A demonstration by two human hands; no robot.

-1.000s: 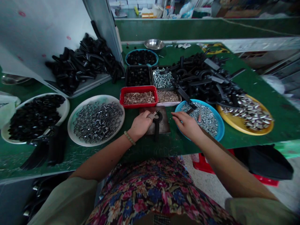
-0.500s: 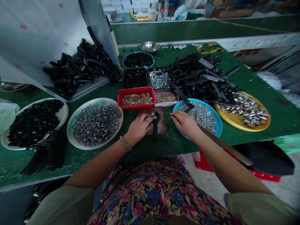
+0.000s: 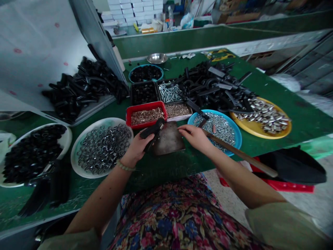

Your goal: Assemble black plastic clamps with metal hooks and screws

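Observation:
My left hand (image 3: 139,147) is closed round a black curved handle part (image 3: 152,129), lifted off and tilted over the left side of a flat metal plate (image 3: 169,139). A small shiny piece shows at the part's right end. My right hand (image 3: 195,136) hovers at the plate's right edge with thumb and fingertips pinched together; whatever is between them is too small to make out. Just beyond it, a hammer with a wooden handle (image 3: 244,156) lies across a blue tray (image 3: 238,139) of small silver parts, its handle passing close by my right forearm.
A red bin (image 3: 127,118) of brass-coloured pins stands behind the plate. To the left are a white tray (image 3: 74,163) of metal rings and another tray (image 3: 68,139) of black pieces. A pile of black handles (image 3: 215,83) lies at back right, beside a yellow tray (image 3: 260,133) of silver barrels.
My left hand has raised the black part from the plate and turned it to the left. My right hand stays pinched near the plate's edge. The whole view has shifted slightly.

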